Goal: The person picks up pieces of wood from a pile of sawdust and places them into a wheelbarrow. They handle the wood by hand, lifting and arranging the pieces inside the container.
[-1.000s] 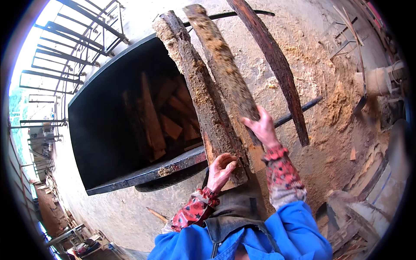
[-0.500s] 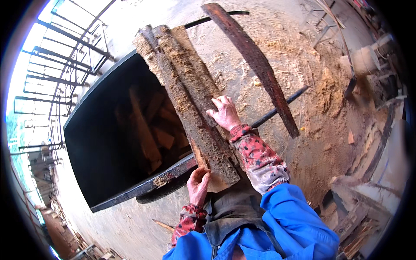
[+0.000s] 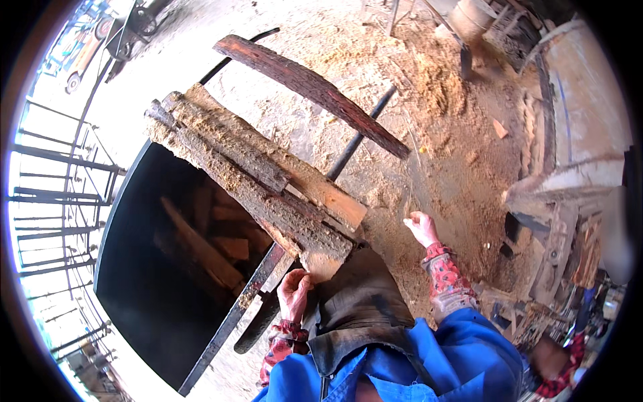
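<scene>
A stack of rough, bark-covered wood slabs lies slantwise across the black metal cart's edge, dusted with sawdust. My left hand is closed at the near end of the stack, against the corner of the lowest slab; what its fingers hold is hidden. Off to the right of the stack, my right hand hangs over the sawdust-strewn floor, fingers curled together and apart from the slabs. Anything in that grip is too small to make out. One sawn slab shows a pale end on the stack's right side.
Inside the dark cart lie several wood pieces. A curved reddish-brown bark slab rests beyond the stack across dark bars. Metal racks stand at left, a wheelbarrow at far left. Scrap wood is piled at right.
My right hand has left the top of the slabs and moved right, over the floor. My left hand stays at the near end. The view has turned, so the stack appears swung leftward.
</scene>
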Tool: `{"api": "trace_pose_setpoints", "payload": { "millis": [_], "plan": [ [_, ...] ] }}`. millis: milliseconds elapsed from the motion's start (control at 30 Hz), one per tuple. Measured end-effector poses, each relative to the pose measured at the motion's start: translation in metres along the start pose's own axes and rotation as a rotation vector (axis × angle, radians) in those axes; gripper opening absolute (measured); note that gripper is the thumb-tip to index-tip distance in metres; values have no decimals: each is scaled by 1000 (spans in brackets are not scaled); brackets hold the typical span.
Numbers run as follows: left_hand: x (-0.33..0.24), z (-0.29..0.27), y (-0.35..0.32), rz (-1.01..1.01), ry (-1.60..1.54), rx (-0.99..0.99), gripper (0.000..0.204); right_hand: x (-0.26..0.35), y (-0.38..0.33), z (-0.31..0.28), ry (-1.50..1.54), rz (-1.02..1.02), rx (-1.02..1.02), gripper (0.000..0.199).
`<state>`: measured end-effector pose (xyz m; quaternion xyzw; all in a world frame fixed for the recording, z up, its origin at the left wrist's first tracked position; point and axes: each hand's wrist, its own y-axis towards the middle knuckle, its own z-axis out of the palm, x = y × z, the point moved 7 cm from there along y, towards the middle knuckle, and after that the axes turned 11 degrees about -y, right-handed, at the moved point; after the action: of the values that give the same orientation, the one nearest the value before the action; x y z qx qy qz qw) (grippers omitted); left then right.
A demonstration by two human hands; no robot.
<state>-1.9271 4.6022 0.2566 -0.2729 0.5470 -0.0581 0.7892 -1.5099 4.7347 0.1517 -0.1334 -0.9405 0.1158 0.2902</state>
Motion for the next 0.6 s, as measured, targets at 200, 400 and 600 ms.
{"api": "trace_pose_setpoints", "payload": {
  "millis": [200,400,600],
  "plan": [
    [-10,-41,-24,-15,75,-17,25,-36,17,51,550,223,51,21],
    [-14,-63,-58,34,157,-213,25,25,130,40,1113,366,28,24],
    [12,-46,-81,0,85,-339,23,20,215,53,1106,431,-14,33]
  ]
}}
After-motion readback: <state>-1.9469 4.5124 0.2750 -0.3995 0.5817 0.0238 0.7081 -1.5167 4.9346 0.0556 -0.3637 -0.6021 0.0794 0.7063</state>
